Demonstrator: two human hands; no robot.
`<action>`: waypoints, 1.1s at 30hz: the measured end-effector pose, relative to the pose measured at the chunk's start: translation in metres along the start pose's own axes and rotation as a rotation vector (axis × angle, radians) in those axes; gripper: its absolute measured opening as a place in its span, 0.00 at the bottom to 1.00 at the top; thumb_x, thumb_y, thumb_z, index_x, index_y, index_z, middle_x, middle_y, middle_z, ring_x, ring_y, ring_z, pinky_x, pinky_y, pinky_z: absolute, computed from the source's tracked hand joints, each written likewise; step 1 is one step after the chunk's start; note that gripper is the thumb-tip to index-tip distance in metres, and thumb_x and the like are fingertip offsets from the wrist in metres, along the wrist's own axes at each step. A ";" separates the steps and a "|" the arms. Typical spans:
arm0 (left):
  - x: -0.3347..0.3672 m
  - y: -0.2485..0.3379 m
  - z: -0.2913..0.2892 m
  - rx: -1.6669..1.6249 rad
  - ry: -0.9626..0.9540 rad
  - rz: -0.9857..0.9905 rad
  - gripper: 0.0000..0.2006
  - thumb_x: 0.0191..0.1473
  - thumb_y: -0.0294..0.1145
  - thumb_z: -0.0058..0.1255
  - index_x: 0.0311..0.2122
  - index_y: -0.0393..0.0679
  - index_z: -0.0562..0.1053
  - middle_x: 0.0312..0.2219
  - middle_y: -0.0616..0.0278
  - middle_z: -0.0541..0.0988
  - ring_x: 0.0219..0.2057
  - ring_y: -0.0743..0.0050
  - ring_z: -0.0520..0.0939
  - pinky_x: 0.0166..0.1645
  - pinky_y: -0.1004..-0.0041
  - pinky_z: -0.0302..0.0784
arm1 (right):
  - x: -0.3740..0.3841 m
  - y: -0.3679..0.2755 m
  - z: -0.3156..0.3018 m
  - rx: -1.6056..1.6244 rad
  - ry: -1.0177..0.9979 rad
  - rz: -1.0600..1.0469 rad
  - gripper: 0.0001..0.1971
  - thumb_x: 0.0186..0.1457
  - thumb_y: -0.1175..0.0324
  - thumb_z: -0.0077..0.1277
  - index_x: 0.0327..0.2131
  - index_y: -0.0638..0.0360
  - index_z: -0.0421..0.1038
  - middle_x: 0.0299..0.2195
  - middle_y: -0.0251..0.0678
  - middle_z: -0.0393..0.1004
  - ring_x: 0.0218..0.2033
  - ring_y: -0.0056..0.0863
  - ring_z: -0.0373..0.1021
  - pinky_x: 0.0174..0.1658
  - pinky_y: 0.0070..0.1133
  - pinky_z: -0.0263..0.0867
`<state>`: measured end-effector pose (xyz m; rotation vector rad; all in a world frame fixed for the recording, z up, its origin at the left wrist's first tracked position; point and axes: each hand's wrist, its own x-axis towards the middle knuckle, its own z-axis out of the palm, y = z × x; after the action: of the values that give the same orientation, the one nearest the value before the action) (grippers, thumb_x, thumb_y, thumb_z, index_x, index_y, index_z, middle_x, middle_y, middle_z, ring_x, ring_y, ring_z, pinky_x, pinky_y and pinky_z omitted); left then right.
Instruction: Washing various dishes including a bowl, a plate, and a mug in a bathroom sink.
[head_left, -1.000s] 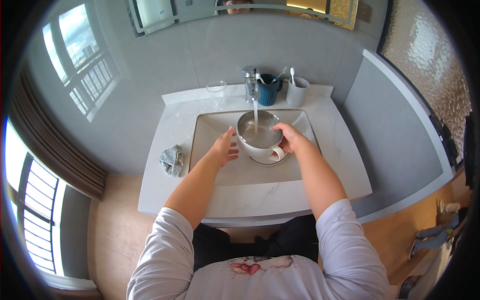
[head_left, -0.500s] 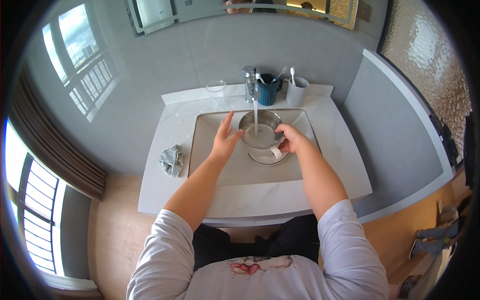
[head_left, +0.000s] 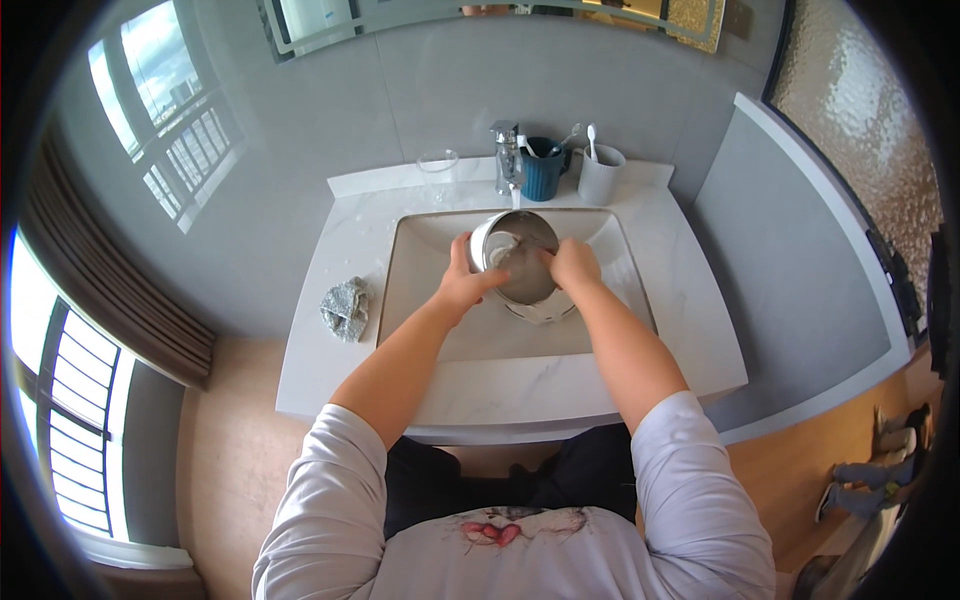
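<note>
A white mug-shaped pot [head_left: 525,285] with a steel lining is held over the sink [head_left: 420,320], tipped so its mouth faces me. My left hand [head_left: 463,283] is closed around its left side, thumb over the rim. My right hand [head_left: 577,264] is closed at the right rim; its fingertips reach just inside and are partly hidden. Behind the pot, a thin water stream [head_left: 516,196] falls from the chrome faucet [head_left: 504,160]. Beneath the pot shows part of a pale round piece [head_left: 548,312] with a dark edge.
Right of the faucet stand a dark blue cup [head_left: 541,175] and a grey cup [head_left: 600,178], both with toothbrushes. A clear cup [head_left: 438,170] stands left of it. On the left counter lies a crumpled grey-green cloth [head_left: 345,310]. A mirror [head_left: 430,22] spans the wall above.
The pot has tipped from nearly upright to facing me. My left hand has closed on its side, and my right hand has moved up to the rim. The view has shifted slightly.
</note>
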<state>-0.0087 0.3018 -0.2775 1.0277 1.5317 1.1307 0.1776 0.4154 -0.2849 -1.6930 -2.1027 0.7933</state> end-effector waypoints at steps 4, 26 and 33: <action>0.001 -0.003 0.000 -0.053 0.131 0.014 0.47 0.42 0.50 0.60 0.65 0.50 0.50 0.52 0.50 0.68 0.49 0.58 0.74 0.43 0.60 0.75 | 0.001 -0.003 0.009 0.132 -0.158 0.114 0.13 0.53 0.64 0.53 0.38 0.64 0.75 0.22 0.42 0.78 0.25 0.34 0.77 0.31 0.26 0.73; 0.013 -0.013 -0.005 0.249 0.347 0.114 0.43 0.47 0.67 0.48 0.61 0.47 0.61 0.52 0.42 0.70 0.52 0.47 0.73 0.54 0.60 0.69 | -0.012 -0.019 0.007 -0.350 -0.039 -0.123 0.22 0.50 0.69 0.55 0.50 0.58 0.63 0.45 0.48 0.71 0.37 0.49 0.73 0.39 0.35 0.71; 0.015 -0.017 0.006 0.408 0.341 0.145 0.37 0.49 0.63 0.50 0.57 0.45 0.67 0.47 0.47 0.75 0.49 0.57 0.76 0.50 0.66 0.72 | -0.022 -0.024 0.035 0.103 0.254 -0.718 0.24 0.42 0.80 0.53 0.46 0.63 0.64 0.40 0.48 0.70 0.47 0.50 0.67 0.51 0.34 0.64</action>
<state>-0.0071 0.3136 -0.2975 1.2803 2.0460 1.1623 0.1446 0.3838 -0.2961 -0.8171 -2.1994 0.4205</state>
